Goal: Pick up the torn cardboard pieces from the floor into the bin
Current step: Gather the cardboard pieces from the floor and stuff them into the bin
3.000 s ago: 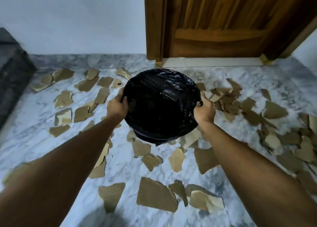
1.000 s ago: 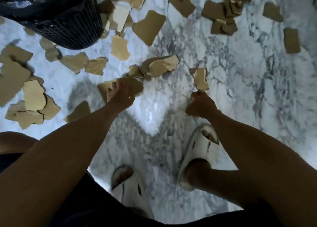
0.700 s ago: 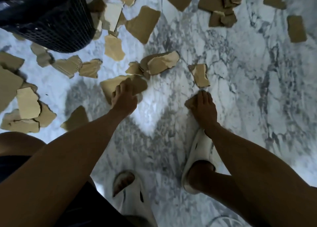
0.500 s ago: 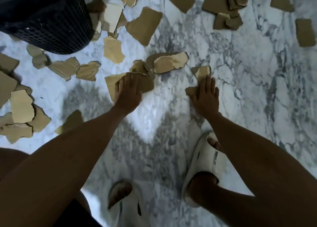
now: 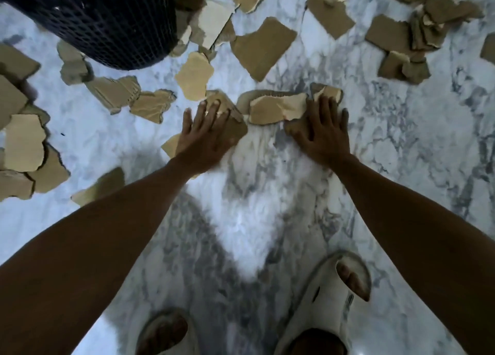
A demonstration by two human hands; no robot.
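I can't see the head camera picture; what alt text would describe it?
Seen from above, a person's left hand and right hand press flat, fingers spread, on torn cardboard pieces scattered over a marble floor. A dark mesh bin stands at upper left; pale slippers show below.

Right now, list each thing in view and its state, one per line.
left hand: open, flat on a cardboard piece
right hand: open, flat on cardboard
bin: upright on the floor
torn cardboard pieces: scattered across the floor
marble floor: littered
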